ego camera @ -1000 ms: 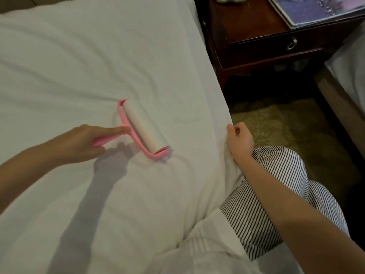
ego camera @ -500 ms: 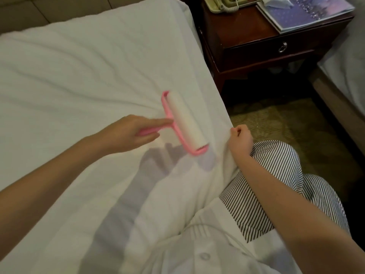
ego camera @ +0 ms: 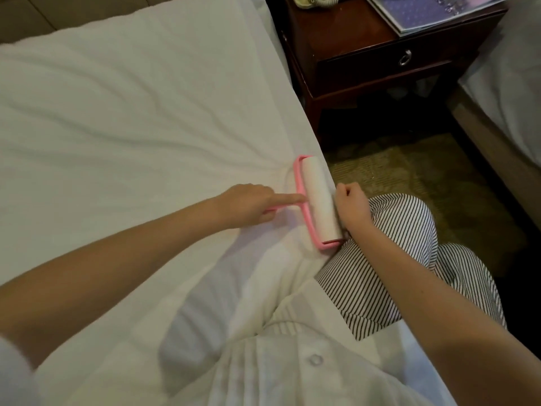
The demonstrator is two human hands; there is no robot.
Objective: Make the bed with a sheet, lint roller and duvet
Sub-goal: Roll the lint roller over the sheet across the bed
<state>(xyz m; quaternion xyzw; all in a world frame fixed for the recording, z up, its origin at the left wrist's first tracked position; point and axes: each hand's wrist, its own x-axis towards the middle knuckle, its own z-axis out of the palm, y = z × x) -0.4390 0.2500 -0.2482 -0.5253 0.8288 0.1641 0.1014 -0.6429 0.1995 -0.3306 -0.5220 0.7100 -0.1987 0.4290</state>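
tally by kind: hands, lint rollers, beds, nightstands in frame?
Hands: 2, left hand and right hand
Lint rollers: 1, pink lint roller
Beds: 2, near bed and second bed
Nightstands: 1, nightstand
Total: 6

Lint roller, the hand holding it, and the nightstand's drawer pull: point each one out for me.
lint roller (ego camera: 319, 200), head view, middle of the white roll.
left hand (ego camera: 243, 205), head view, back of the hand holding the pink handle.
drawer pull (ego camera: 405, 58), head view, the metal ring.
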